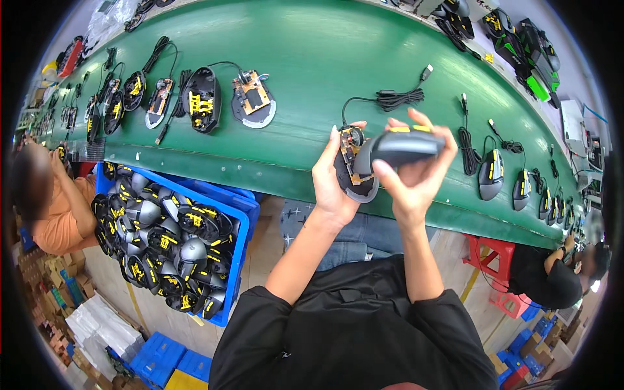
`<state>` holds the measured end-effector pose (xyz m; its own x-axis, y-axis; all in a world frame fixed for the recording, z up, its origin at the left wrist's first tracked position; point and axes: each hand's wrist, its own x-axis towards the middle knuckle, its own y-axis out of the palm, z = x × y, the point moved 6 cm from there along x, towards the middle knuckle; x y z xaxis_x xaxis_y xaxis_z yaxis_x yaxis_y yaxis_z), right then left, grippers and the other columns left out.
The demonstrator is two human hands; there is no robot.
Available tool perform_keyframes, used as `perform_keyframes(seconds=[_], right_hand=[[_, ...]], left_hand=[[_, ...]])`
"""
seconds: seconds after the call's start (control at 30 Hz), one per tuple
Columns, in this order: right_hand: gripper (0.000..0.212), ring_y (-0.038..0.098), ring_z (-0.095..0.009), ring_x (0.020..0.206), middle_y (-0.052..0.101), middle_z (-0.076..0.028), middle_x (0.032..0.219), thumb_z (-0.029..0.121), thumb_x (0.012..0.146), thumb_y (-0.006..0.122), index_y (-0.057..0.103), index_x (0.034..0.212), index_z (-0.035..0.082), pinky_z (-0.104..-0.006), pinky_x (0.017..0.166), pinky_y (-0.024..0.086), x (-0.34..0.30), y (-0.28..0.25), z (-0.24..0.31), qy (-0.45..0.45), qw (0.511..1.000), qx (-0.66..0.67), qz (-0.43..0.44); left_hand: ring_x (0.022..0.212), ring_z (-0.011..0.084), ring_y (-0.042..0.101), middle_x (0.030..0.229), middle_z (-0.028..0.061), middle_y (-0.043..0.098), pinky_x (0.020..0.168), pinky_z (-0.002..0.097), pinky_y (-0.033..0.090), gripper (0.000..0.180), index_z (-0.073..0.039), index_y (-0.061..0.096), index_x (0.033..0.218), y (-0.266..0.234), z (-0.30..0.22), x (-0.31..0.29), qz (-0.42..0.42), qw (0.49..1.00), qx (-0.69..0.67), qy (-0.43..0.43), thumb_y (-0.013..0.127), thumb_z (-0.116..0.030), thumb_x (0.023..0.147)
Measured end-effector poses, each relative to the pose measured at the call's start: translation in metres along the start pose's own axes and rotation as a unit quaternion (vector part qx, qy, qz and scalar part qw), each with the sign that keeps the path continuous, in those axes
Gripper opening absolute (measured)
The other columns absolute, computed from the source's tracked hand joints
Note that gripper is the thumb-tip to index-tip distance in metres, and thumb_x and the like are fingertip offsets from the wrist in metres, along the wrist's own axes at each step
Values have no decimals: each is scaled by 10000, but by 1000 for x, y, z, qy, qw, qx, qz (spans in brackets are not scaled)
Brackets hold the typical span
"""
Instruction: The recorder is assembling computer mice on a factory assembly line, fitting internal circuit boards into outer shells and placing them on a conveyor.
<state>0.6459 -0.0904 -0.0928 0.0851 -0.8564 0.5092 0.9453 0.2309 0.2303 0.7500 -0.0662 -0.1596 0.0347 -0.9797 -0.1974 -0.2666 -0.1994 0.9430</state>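
Observation:
My left hand [335, 179] is closed round a computer mouse base [359, 190], its brown circuit board and scroll wheel facing up. A cable runs from the base to a bundled black cord [398, 99] on the green belt. In my right hand [416, 182] is a dark grey mouse top cover [404, 148] with yellow side pieces, tilted and slightly blurred. The cover is close beside the base, overlapping its right side in view; whether they touch I cannot tell.
A blue crate [234, 260] heaped with mouse covers stands at my left. On the green belt [292, 58] lie opened mice [253, 97] to the left and assembled mice [491, 174] to the right. One person [62, 208] sits at left, another [549, 276] at right near a red stool [491, 257].

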Motion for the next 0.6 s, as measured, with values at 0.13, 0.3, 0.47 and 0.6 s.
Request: perform_keyframes(seconds=[0.13,0.3,0.47,0.6], right_hand=[[913,548,-290,1182,397,-185,1376,-20,635,851,312,1363,96,-425,1009,465,-11,-14,16,47,996,-73,-4],[963,526,-303,1211,484,-189,1347,165,690,714,237,1515,30,-424,1070,409,22,-15,9,232,962,137,46],[633,484,-351,1267,444,-241,1431,431,930,498,430,1378,-11,-455,1056,449,10,-23,-18,381,838,390,31],[557,614,-249,1093,593,-168,1254,302,947,612,446,1378,-9,-451,875,560,9,-53,-48,355,927,110,-56]], left_hand=[[891,152,645,983,67,651,786,289,535,435,-61,534,1257,2,3,-3,-4,1000,6,0,314,-386,1070],[865,153,636,975,80,630,750,301,539,422,-62,511,1272,7,9,-9,34,999,-11,-4,327,-383,1069],[844,163,620,968,84,609,708,288,527,440,-63,485,1297,8,12,-7,61,998,-9,22,335,-405,1064],[819,160,615,967,69,609,708,288,518,443,-61,491,1308,10,15,-15,33,999,33,8,338,-397,1064]])
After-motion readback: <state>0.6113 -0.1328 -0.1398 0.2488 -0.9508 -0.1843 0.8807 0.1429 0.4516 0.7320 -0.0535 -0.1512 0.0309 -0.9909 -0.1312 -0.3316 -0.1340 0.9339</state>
